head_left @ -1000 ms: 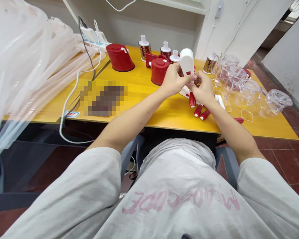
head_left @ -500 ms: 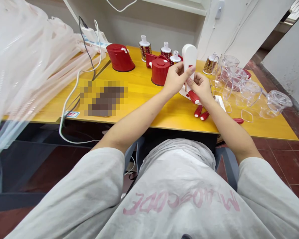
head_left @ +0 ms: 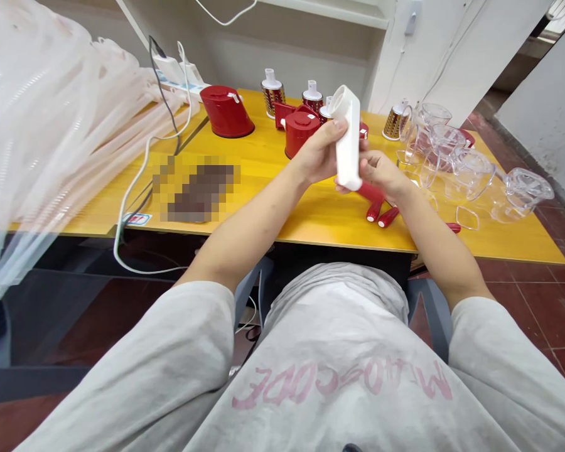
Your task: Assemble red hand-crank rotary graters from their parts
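While the white plastic part (head_left: pixel 348 150) is held above the yellow table (head_left: pixel 258 160) by the left hand (head_left: pixel 321 150), its round hollow end is tipped towards eleven o'clock. The part is grasped with the left thumb laid against its side, the other left fingers being mostly hidden behind it. At four o'clock from the part, the fingers of the right hand (head_left: pixel 381 172) are bent close to its edge; whether the blurred red handle (head_left: pixel 370 191) beneath them is gripped cannot be told.

Should the left thumb's pressure be eased, the smooth part could be dropped onto the two loose red handles (head_left: pixel 388 217) at five o'clock, and these might be rolled towards the table's edge. By a wide swing of the right hand, the clear plastic vessels (head_left: pixel 473 164) at three o'clock could be knocked; the red housing (head_left: pixel 301 133) at nine o'clock could be bumped by the left.

On the shirt (head_left: pixel 339 314), at six o'clock, upside-down pink lettering is seen: it is begun with M and ended with CODE, the middle being uncertain. The small label (head_left: pixel 312 115) on the housing and the sticker (head_left: pixel 138 219) at half past eight cannot be read.
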The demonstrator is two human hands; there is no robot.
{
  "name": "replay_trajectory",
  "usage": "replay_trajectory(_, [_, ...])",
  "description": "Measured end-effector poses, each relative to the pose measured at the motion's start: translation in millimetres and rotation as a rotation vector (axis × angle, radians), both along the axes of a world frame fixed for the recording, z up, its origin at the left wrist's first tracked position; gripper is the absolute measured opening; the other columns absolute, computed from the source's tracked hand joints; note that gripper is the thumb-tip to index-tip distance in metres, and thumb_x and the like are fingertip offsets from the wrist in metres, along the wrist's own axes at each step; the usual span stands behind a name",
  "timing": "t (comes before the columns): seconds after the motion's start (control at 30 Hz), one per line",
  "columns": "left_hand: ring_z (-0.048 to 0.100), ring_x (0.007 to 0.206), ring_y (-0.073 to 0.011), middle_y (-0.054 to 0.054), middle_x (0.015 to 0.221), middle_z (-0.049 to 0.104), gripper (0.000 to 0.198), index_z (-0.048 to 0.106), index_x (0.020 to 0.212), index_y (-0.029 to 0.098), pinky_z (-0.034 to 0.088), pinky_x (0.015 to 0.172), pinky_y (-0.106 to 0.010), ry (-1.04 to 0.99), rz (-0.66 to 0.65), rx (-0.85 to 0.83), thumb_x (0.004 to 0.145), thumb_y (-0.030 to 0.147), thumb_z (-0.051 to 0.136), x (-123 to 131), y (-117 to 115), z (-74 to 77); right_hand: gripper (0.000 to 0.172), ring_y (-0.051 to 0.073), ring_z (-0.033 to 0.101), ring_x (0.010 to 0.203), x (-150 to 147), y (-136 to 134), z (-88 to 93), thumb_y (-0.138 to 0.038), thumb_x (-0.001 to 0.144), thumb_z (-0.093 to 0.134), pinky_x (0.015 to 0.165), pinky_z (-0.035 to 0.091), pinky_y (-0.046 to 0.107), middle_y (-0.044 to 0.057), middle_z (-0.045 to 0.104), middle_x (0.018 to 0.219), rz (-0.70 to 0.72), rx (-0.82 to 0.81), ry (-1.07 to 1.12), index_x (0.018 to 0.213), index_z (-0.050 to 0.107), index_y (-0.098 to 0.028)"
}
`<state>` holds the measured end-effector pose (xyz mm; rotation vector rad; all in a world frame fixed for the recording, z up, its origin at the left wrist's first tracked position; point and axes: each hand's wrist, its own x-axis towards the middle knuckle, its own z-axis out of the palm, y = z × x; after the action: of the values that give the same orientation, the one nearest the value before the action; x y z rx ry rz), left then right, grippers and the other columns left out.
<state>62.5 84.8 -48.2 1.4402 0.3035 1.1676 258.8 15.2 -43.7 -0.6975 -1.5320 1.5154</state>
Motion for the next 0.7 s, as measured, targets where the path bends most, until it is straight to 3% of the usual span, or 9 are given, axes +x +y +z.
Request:
replay_trajectory(0.1, [0.092,0.124,-0.0404,-0.009,0.096,0.084,0.064,0.083,0.115,0.025,0.077,0.102,-0.053,-0.02,-0.114,-0.083,0.092,0.084,0.091,-4,-6,11.7,0.076,0.023,0.096,0.102,0,0,3.5,-0.089,0.086,0.11,0.093,0.081,0.033,0.008,0.095,0.104,0.029,0.038,0.003,0.109,0.085,-0.02])
replay_trajectory(0.2, [0.09,0.11,-0.0332,-0.005,0.094,0.08,0.038,0.076,0.104,0.028,0.074,0.099,-0.05,-0.064,-0.005,-0.104,0.103,0.065,0.085,0,-13,16.4,0.075,0.024,0.095,0.112,-10,0,2.8,-0.088,0.088,0.109,0.107,0.081,0.037,0.006,0.094,0.107,0.0,0.081,0.022,0.113,0.082,-0.022])
replay_trajectory(0.3, [0.086,0.114,-0.0292,-0.002,0.097,0.084,0.023,0.069,0.102,0.033,0.072,0.103,-0.046,-0.134,0.106,-0.09,0.105,0.049,0.086,11,-18,15.7,0.077,0.028,0.093,0.119,-24,1,-4.8,-0.09,0.088,0.107,0.104,0.081,0.039,0.004,0.091,0.107,-0.084,0.092,0.035,0.117,0.075,-0.026])
replay_trajectory(0.4, [0.089,0.128,-0.033,-0.003,0.111,0.094,0.03,0.071,0.116,0.033,0.073,0.097,-0.044,-0.043,0.219,-0.128,0.114,0.06,0.083,20,-22,11.8,0.078,0.029,0.091,0.113,-34,6,-15.8,-0.097,0.095,0.095,0.088,0.078,0.037,0.004,0.085,0.099,-0.196,0.084,0.063,0.117,0.068,-0.028])
replay_trajectory(0.47, [0.092,0.125,-0.0356,-0.007,0.12,0.096,0.048,0.075,0.127,0.031,0.072,0.079,-0.04,0.059,0.216,-0.127,0.114,0.077,0.082,23,-24,8.0,0.073,0.027,0.088,0.102,-35,12,-23.5,-0.096,0.1,0.088,0.078,0.072,0.035,0.002,0.08,0.09,-0.247,0.089,0.071,0.115,0.064,-0.029])
replay_trajectory(0.53, [0.095,0.116,-0.0361,-0.011,0.129,0.096,0.066,0.076,0.132,0.027,0.062,0.06,-0.034,0.113,0.163,-0.093,0.109,0.088,0.084,25,-25,4.1,0.062,0.024,0.082,0.087,-34,19,-31.4,-0.088,0.109,0.081,0.07,0.065,0.033,-0.001,0.072,0.081,-0.26,0.122,0.081,0.11,0.061,-0.03])
replay_trajectory(0.6, [0.096,0.11,-0.035,-0.015,0.136,0.094,0.072,0.076,0.133,0.023,0.056,0.053,-0.029,0.12,0.137,-0.084,0.107,0.09,0.086,27,-25,0.9,0.049,0.02,0.071,0.07,-32,24,-38.2,-0.075,0.118,0.072,0.063,0.056,0.032,-0.005,0.065,0.072,-0.263,0.168,0.102,0.108,0.059,-0.03])
replay_trajectory(0.7, [0.098,0.11,-0.0334,-0.015,0.139,0.093,0.062,0.075,0.138,0.022,0.064,0.061,-0.025,0.111,0.164,-0.135,0.113,0.078,0.085,28,-26,-0.9,0.04,0.016,0.058,0.06,-32,27,-41.4,-0.065,0.126,0.062,0.061,0.047,0.032,-0.007,0.061,0.067,-0.277,0.186,0.11,0.107,0.057,-0.03])
